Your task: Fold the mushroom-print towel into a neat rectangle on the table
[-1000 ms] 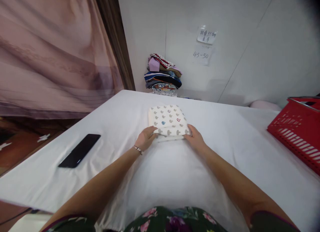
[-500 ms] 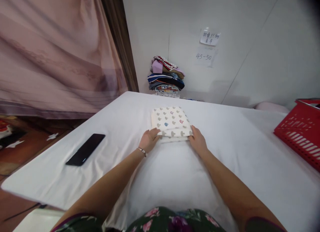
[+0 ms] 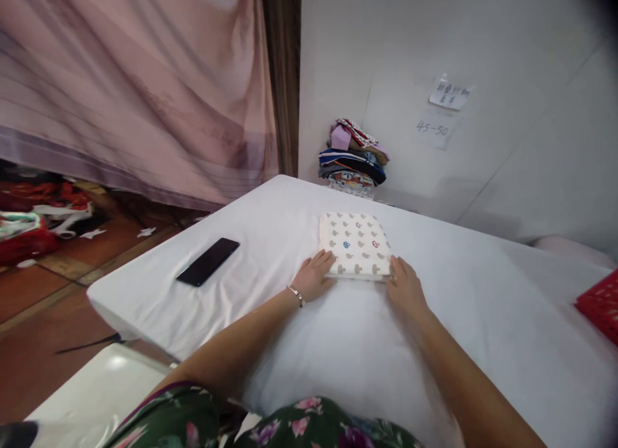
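A folded white cloth (image 3: 358, 243) printed with grey mushrooms, plus a few blue and red ones, lies flat on the white-covered table. At its near left corner is my left hand (image 3: 313, 275), with a bracelet at the wrist; the fingers rest over the top and the thumb is by the front edge. My right hand (image 3: 405, 286) has its fingers closed at the near right corner. Parts of the fingertips are hidden by the cloth and the hands themselves.
A black phone (image 3: 208, 262) lies on the table (image 3: 270, 223) to the left. Behind the far edge stands a stack of folded clothes (image 3: 355, 157) by the wall. A red basket (image 3: 601, 306) is at the right edge, and a white stool (image 3: 103, 383) stands at lower left.
The cloth's near edge, raised and folded unevenly before, now lies flat and even. My hands stay at its near corners. The view has turned left.
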### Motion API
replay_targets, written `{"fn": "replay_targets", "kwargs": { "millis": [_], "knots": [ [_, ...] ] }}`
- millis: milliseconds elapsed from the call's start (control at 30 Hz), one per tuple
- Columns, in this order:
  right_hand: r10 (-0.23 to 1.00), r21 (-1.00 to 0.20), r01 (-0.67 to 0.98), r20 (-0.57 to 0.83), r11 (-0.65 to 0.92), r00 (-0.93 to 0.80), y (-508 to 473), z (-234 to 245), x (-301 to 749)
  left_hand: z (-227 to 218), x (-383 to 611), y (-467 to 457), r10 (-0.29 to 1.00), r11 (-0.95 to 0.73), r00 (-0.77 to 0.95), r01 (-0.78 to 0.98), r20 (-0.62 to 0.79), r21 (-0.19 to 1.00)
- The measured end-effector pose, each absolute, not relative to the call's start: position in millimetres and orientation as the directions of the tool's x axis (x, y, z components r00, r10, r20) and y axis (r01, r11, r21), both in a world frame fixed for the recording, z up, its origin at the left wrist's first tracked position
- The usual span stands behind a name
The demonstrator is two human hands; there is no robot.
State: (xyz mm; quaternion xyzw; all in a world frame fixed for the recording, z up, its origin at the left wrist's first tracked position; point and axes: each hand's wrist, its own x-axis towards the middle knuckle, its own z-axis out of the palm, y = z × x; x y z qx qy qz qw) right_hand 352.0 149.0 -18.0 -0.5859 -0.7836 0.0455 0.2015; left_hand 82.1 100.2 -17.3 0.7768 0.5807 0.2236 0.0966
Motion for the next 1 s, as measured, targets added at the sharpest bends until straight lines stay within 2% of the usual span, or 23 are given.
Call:
{"fn": "replay_targets", "kwargs": {
  "millis": [67, 133, 233, 333, 400, 467, 500, 567, 633, 767, 867, 933, 1000],
  "knots": [
    [0.875, -0.243, 0.866, 0.337, 0.437, -0.347, 142.2, -12.7, 341.8, -12.8, 81.8, 100.3, 0.963, -0.236, 0.125, 0.819, 0.238, 0.523],
    [0.817, -0.185, 0.82, 0.348, 0.541, -0.46, 135.9, -9.2, 329.1, -10.9, 80.2, 99.8, 0.968, -0.143, -0.019, 0.779, 0.25, 0.61],
    [0.783, -0.159, 0.771, 0.231, 0.616, -0.578, 131.9, -9.2, 314.8, -14.5, 76.3, 96.8, 0.964, -0.079, -0.114, 0.744, 0.242, 0.663],
    [0.789, -0.241, 0.753, 0.142, 0.613, -0.597, 139.7, -8.8, 314.9, -19.9, 73.3, 92.1, 0.968, -0.102, -0.08, 0.74, 0.237, 0.665],
    [0.838, -0.343, 0.766, 0.182, 0.544, -0.514, 152.8, -5.1, 322.0, -20.8, 73.0, 89.8, 0.968, -0.117, -0.063, 0.742, 0.242, 0.66],
    [0.93, -0.473, 0.801, 0.182, 0.368, -0.32, 171.2, 0.0, 331.8, -19.7, 74.0, 88.6, 0.971, -0.105, -0.067, 0.742, 0.229, 0.662],
    [0.974, -0.536, 0.813, 0.118, 0.227, -0.194, 181.4, 2.2, 336.6, -18.8, 74.9, 88.4, 0.973, -0.091, -0.077, 0.739, 0.217, 0.667],
    [0.995, -0.601, 0.797, -0.098, -0.061, 0.002, 201.4, 4.9, 344.1, -17.3, 76.6, 88.3, 0.977, -0.066, -0.095, 0.72, 0.193, 0.691],
    [0.964, -0.605, 0.767, -0.257, -0.213, 0.065, 217.1, 5.5, 346.7, -16.6, 77.3, 88.3, 0.979, -0.057, -0.104, 0.684, 0.175, 0.727],
    [0.946, -0.616, 0.753, -0.322, -0.23, 0.026, 229.2, 5.4, 340.5, -13.6, 74.5, 87.1, 0.983, -0.061, -0.093, 0.638, 0.156, 0.768],
    [0.927, -0.674, 0.707, -0.369, -0.216, -0.069, 227.9, 8.6, 345.7, -9.5, 73.5, 82.8, 0.988, -0.069, -0.068, 0.616, 0.14, 0.785],
    [0.905, -0.712, 0.668, -0.402, -0.216, -0.137, 227.5, 12.8, 364.0, -7.8, 77.0, 77.6, 0.991, -0.122, 0.019, 0.571, 0.135, 0.812],
    [0.902, -0.697, 0.684, -0.411, -0.216, -0.134, 229.3, 17.1, 394.9, -8.0, 84.3, 71.3, 0.977, -0.202, 0.169, 0.518, 0.132, 0.831]
  ]
}}
